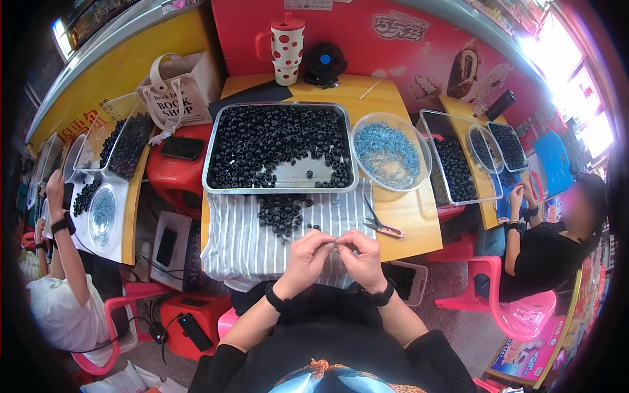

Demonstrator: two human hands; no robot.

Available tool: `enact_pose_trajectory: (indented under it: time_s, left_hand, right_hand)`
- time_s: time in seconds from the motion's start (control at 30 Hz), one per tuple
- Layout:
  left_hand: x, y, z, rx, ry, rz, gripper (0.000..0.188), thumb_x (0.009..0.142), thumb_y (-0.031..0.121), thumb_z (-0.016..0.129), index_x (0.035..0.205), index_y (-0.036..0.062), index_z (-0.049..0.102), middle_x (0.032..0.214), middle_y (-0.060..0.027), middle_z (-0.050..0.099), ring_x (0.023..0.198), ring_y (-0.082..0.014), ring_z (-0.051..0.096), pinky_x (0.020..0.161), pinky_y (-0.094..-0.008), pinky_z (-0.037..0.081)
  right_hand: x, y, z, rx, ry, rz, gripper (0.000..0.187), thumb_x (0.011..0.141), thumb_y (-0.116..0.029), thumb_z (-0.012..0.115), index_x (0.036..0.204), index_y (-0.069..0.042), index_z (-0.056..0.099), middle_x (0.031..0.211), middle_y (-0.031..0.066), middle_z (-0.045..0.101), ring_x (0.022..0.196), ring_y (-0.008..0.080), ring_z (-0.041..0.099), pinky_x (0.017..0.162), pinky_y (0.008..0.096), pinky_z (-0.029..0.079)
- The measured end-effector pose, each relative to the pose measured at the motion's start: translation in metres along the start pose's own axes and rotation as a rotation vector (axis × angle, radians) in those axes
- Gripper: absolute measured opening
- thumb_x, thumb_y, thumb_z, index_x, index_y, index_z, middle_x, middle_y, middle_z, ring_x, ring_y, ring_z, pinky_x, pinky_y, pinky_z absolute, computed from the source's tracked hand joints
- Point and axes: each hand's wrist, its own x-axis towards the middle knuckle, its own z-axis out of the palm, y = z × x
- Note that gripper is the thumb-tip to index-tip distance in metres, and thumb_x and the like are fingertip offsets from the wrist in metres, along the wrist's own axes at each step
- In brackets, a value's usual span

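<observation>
Left hand (310, 254) and right hand (362, 257) are pinching fingertips nearly together on a tiny piece (336, 243), type unclear, over striped cloth (239, 229) near loose black beads (282, 219), apparently adjusting it, next move likely needing steady alignment.
</observation>
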Motion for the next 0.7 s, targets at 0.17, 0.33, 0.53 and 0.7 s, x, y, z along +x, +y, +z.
enact_pose_trajectory:
  time_s: [0.17,0.33,0.53,0.7]
  left_hand:
    - [-0.0007,0.0014,-0.001,-0.04,-0.016,-0.073,0.009,0.083,-0.002,0.064,0.092,-0.0007,0.066,0.078,-0.0109,0.061,0.069,-0.0242,0.06,0.06,-0.0312,0.046]
    - [0.0007,0.0007,-0.0032,-0.062,-0.026,-0.08,0.007,0.083,-0.001,0.066,0.09,-0.0007,0.067,0.074,-0.0096,0.06,0.068,-0.0221,0.059,0.059,-0.0309,0.045]
    - [0.0026,0.0069,-0.0066,-0.21,-0.06,-0.229,0.008,0.084,-0.001,0.066,0.092,-0.0021,0.067,0.08,-0.0065,0.061,0.071,-0.0136,0.059,0.062,-0.0266,0.047]
    - [0.0025,-0.0006,-0.0088,-0.233,-0.085,-0.121,0.005,0.088,-0.003,0.062,0.092,-0.0025,0.064,0.087,-0.0055,0.059,0.072,-0.0106,0.06,0.062,-0.0228,0.048]
  right_hand:
    - [0.0009,-0.0027,-0.0009,-0.085,-0.016,-0.083,0.011,0.077,0.011,0.059,0.084,0.003,0.06,0.077,0.0091,0.059,0.062,0.0145,0.058,0.057,0.0265,0.047]
    - [0.004,-0.0059,-0.0029,-0.202,-0.023,-0.247,0.013,0.075,0.012,0.059,0.084,0.002,0.059,0.076,0.0101,0.058,0.061,0.0183,0.058,0.054,0.0283,0.046]
    - [0.0043,-0.0066,-0.0047,-0.154,-0.045,-0.173,0.011,0.076,0.011,0.059,0.083,0.003,0.06,0.076,0.0082,0.059,0.062,0.0148,0.058,0.054,0.027,0.045]
    - [-0.0013,0.0025,-0.0082,0.169,-0.114,0.237,0.008,0.082,0.009,0.06,0.087,0.003,0.063,0.081,0.0027,0.062,0.072,0.006,0.057,0.062,0.0213,0.045]
